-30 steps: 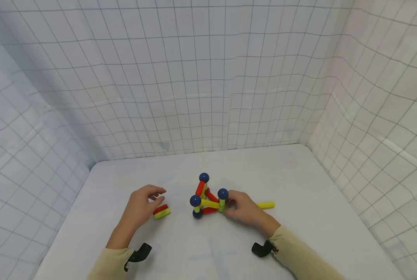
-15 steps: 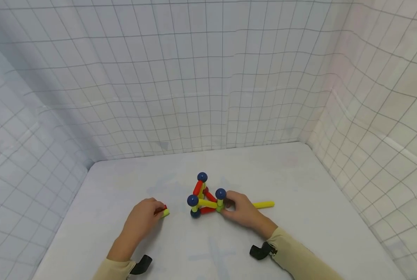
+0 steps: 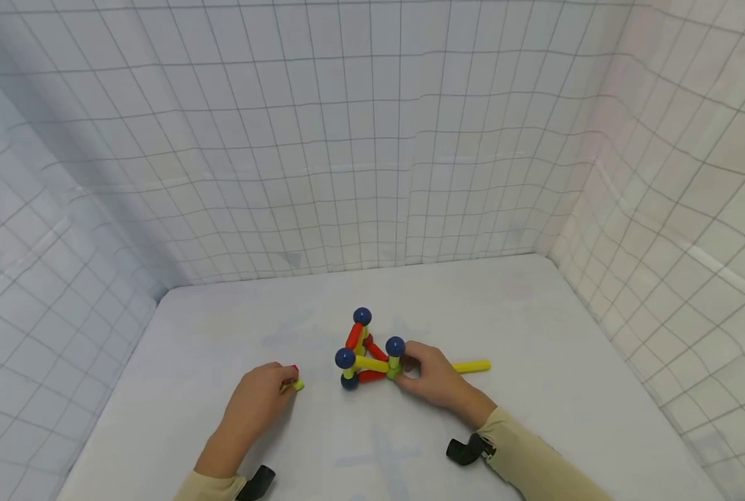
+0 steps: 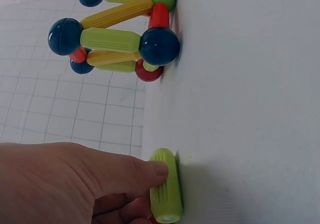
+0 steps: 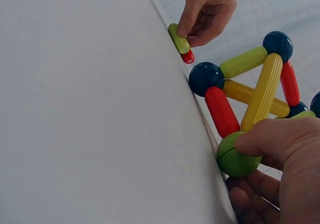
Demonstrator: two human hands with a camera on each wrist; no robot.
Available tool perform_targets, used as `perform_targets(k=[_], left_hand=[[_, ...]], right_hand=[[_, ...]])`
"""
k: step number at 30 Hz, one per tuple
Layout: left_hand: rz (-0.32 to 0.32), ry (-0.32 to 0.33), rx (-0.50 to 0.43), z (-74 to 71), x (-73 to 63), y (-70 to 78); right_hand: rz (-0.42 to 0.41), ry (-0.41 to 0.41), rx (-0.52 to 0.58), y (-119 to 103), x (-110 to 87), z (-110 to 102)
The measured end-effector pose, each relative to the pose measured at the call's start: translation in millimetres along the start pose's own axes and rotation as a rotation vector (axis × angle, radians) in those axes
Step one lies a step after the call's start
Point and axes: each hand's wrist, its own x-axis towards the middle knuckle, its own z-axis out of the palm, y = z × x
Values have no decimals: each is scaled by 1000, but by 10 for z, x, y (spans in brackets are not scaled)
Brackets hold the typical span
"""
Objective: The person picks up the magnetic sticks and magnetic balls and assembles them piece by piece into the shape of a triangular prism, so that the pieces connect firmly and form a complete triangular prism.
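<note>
My left hand (image 3: 254, 398) pinches a short light-green magnetic rod (image 4: 168, 200) and a red rod (image 5: 188, 58) lying side by side on the table. The thumb presses on the green one; the fingers are mostly hidden behind. To their right stands a frame of magnetic rods and balls, with a yellow rod (image 3: 371, 363) between two raised blue balls, one blue ball (image 3: 345, 358) nearest the left hand. My right hand (image 3: 435, 376) holds the frame by the green ball (image 5: 231, 162) at its lower right corner, thumb on top of it in the right wrist view.
A loose yellow rod (image 3: 472, 366) lies on the white table (image 3: 503, 299), just beyond the right hand. White grid-patterned cloth walls (image 3: 359, 139) enclose the table at the back and both sides.
My left hand has come down from above the red and green rods and closed its thumb and fingers on them. My right hand keeps its hold on the frame, nearly still.
</note>
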Motion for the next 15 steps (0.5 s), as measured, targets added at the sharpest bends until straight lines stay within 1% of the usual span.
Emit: perform_targets(k=[4,12,15], left_hand=[[-36,-29,-9,-18,-5,29],[-73,-113,-17,-21,11,41],[-75,-119,-16,-10,19,39]], right_hand=[[-2,0,5,-3,1,-10],[5,-1,-6,0,-3,-11],[5,-2,-9,-6,-3,-13]])
